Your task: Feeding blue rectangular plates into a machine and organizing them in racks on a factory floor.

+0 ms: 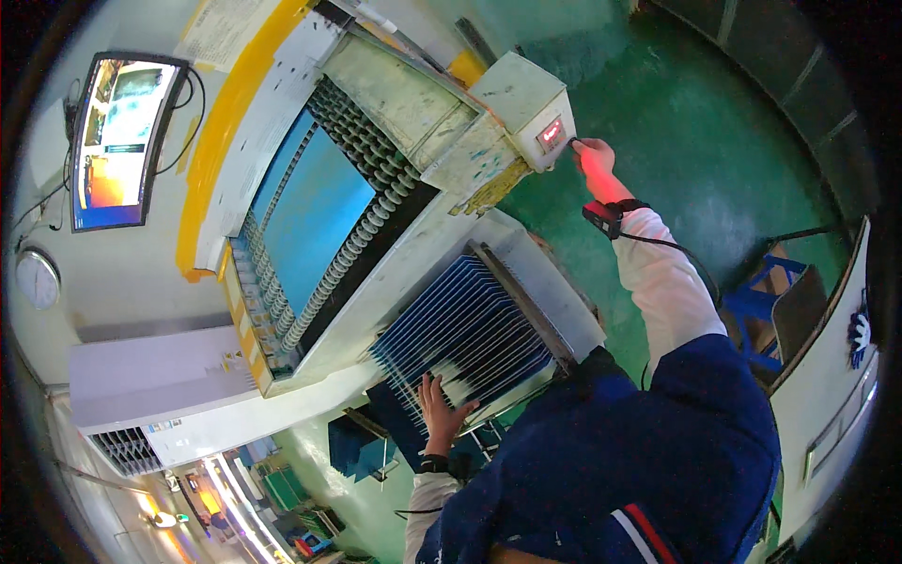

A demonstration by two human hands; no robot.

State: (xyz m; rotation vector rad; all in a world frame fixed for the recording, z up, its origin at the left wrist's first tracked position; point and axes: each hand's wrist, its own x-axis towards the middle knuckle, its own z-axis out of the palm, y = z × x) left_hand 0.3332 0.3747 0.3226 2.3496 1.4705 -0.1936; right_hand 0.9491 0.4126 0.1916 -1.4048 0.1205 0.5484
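My right hand [594, 162] reaches far out to a small control box [526, 103] with a red lit display [550, 133]. Its fingertips close round a small dark knob [572, 142] at the box's edge. Beside a rack of thin dark blue panels [465, 329], set upright in close rows, is my left hand [440, 412]. Its fingers are spread and hold nothing; whether they touch the panel edges I cannot tell. Within the machine, one flat blue panel [319, 211] lies on rows of ridged rollers [362, 230].
A wall screen [127, 141] and a round clock [38, 278] are at the left. More dark panels [357, 444] stand on the floor left of my left hand. A blue stool [752, 305] is at the right, near a board with a glove [859, 338].
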